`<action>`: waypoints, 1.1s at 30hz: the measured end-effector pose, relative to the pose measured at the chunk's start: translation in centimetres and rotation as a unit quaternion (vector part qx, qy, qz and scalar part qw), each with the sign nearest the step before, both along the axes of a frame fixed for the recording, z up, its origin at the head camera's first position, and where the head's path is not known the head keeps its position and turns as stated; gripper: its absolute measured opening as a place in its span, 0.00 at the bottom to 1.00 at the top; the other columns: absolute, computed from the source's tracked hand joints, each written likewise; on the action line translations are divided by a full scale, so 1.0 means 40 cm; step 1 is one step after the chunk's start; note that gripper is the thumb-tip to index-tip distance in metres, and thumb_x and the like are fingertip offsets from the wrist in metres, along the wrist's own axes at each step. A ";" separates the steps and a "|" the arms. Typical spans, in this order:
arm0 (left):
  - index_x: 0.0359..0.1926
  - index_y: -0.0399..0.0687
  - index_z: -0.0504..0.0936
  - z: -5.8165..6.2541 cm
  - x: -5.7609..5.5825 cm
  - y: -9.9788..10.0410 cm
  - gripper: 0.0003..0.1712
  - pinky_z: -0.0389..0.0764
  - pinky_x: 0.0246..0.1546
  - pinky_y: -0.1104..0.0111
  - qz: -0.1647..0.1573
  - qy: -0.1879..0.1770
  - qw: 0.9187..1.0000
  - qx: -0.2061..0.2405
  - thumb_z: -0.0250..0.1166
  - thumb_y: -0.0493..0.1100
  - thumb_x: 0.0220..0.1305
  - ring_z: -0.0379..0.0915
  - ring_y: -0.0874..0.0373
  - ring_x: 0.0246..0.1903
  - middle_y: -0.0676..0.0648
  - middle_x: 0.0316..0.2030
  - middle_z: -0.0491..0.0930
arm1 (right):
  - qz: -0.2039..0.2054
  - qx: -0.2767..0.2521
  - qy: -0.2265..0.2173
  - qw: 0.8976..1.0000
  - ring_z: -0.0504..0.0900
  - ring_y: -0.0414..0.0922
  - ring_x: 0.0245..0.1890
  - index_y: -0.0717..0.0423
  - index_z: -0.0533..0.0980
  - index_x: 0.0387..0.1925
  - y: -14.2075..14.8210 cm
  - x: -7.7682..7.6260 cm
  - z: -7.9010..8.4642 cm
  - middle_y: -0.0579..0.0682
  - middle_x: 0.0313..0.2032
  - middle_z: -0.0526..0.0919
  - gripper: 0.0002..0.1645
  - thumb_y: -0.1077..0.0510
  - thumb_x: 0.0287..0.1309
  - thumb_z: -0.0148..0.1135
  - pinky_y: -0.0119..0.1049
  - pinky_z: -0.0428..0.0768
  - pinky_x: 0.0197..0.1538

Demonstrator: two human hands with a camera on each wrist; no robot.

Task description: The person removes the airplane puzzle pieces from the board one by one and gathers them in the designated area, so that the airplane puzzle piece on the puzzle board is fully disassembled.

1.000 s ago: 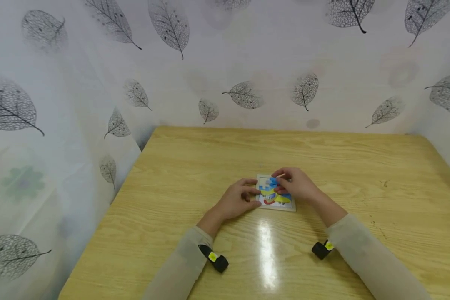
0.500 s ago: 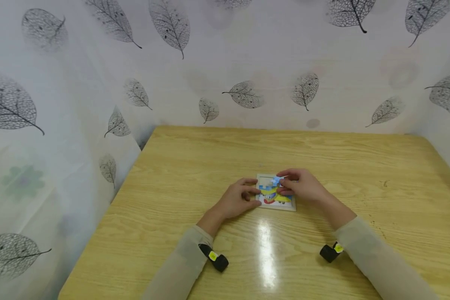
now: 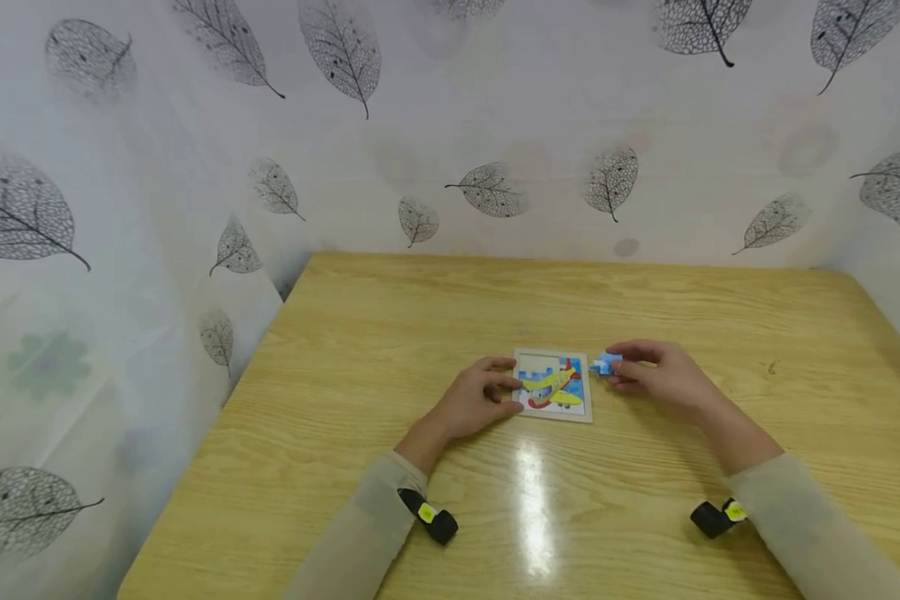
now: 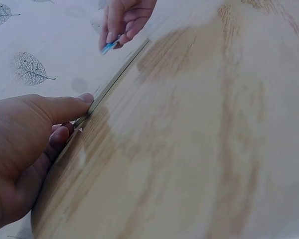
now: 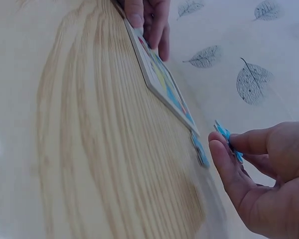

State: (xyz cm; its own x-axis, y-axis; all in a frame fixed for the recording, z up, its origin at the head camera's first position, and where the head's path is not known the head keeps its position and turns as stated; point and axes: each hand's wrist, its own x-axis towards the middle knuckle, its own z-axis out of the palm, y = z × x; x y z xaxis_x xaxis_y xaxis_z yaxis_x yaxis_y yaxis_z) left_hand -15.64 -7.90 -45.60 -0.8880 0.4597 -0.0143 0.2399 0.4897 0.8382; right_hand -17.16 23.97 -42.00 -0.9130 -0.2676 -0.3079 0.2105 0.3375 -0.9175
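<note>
A small square jigsaw puzzle (image 3: 562,408) in a pale wooden frame lies on the table, showing a yellow airplane with red parts on blue. Its upper left part is bare of pieces. The left hand (image 3: 474,398) grips the frame's left side, thumb at the near corner and fingers spread along the edge. Just right of the frame, the right hand (image 3: 663,375) pinches a blue puzzle piece (image 5: 230,143) between thumb and fingertips, held above the table. Another blue piece (image 5: 200,151) lies on the table by the frame's corner in the right wrist view.
The wood-grain table (image 3: 390,308) stands against a pale curtain (image 3: 525,108) printed with grey leaves, which hangs behind it and at both sides. Each sleeved forearm wears a black wrist camera, the left one (image 3: 429,517) and the right one (image 3: 716,518).
The right hand has moved right, from over the puzzle to beyond its right edge, with a blue piece between its fingers. More of the airplane picture shows now. The left hand has stayed put.
</note>
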 end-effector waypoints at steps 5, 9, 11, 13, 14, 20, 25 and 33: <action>0.52 0.44 0.86 -0.001 0.002 0.002 0.19 0.77 0.42 0.75 0.004 -0.002 1.000 -0.004 0.73 0.44 0.61 0.74 0.66 0.39 0.51 0.68 0.70 | -0.025 0.001 0.011 1.000 0.86 0.36 0.41 0.72 0.65 0.67 0.044 0.003 -0.009 0.52 0.49 0.78 0.29 0.59 0.72 0.56 0.35 0.85 0.47; 0.52 0.45 0.86 0.001 0.002 0.004 0.19 0.77 0.42 0.75 0.007 -0.003 1.000 -0.008 0.73 0.44 0.61 0.74 0.66 0.39 0.52 0.67 0.70 | -0.045 0.000 0.010 0.999 0.86 0.35 0.39 0.74 0.64 0.66 0.067 0.001 -0.018 0.41 0.42 0.81 0.30 0.59 0.72 0.56 0.33 0.85 0.46; 0.52 0.45 0.86 0.001 0.002 0.004 0.19 0.77 0.42 0.75 0.008 -0.003 1.000 -0.009 0.72 0.44 0.61 0.73 0.65 0.39 0.52 0.67 0.70 | -0.052 0.000 0.007 0.999 0.86 0.35 0.38 0.75 0.64 0.66 0.073 0.001 -0.022 0.39 0.40 0.82 0.30 0.60 0.71 0.57 0.32 0.85 0.45; 0.52 0.45 0.86 0.002 0.003 0.005 0.19 0.77 0.42 0.74 0.008 -0.002 1.000 -0.010 0.72 0.45 0.62 0.73 0.65 0.38 0.52 0.67 0.70 | -0.057 0.006 0.009 0.998 0.86 0.35 0.37 0.76 0.65 0.65 0.074 0.000 -0.025 0.39 0.38 0.82 0.30 0.61 0.70 0.58 0.32 0.85 0.45; 0.52 0.46 0.86 0.001 0.003 0.005 0.18 0.76 0.42 0.74 0.009 -0.002 1.000 -0.010 0.72 0.45 0.62 0.73 0.65 0.38 0.52 0.67 0.70 | -0.058 0.013 0.012 0.998 0.86 0.35 0.36 0.76 0.65 0.65 0.074 0.000 -0.027 0.39 0.38 0.82 0.29 0.61 0.69 0.59 0.32 0.85 0.44; 0.53 0.46 0.86 0.001 0.006 0.006 0.19 0.76 0.41 0.75 0.011 -0.006 1.000 -0.007 0.72 0.45 0.62 0.73 0.65 0.38 0.53 0.67 0.70 | -0.061 0.134 0.068 0.987 0.82 0.34 0.31 0.70 0.75 0.57 0.058 0.006 -0.027 0.54 0.43 0.83 0.25 0.55 0.66 0.64 0.30 0.84 0.37; 0.53 0.46 0.86 0.003 0.005 0.005 0.19 0.76 0.41 0.75 0.010 -0.004 1.000 -0.009 0.72 0.45 0.62 0.73 0.65 0.38 0.52 0.68 0.70 | -0.057 0.197 0.088 0.975 0.80 0.36 0.29 0.66 0.77 0.53 0.039 0.011 -0.017 0.62 0.47 0.81 0.22 0.53 0.66 0.64 0.30 0.81 0.32; 0.52 0.45 0.86 0.004 0.001 0.002 0.19 0.76 0.41 0.75 0.006 -0.001 1.000 -0.007 0.72 0.44 0.62 0.73 0.64 0.38 0.51 0.67 0.70 | -0.066 0.174 0.073 0.980 0.81 0.34 0.30 0.68 0.75 0.56 0.022 0.001 -0.013 0.60 0.46 0.79 0.25 0.53 0.67 0.63 0.29 0.83 0.34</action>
State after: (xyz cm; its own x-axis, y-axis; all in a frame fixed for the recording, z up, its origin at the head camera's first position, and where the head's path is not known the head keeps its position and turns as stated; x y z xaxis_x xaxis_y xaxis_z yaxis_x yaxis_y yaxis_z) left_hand -15.62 -7.81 -45.43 -0.8933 0.4490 -0.0222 0.2326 0.5038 0.8319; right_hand -17.10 24.85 -42.53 -0.9738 -0.0459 -0.2229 0.1487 0.6131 -0.7759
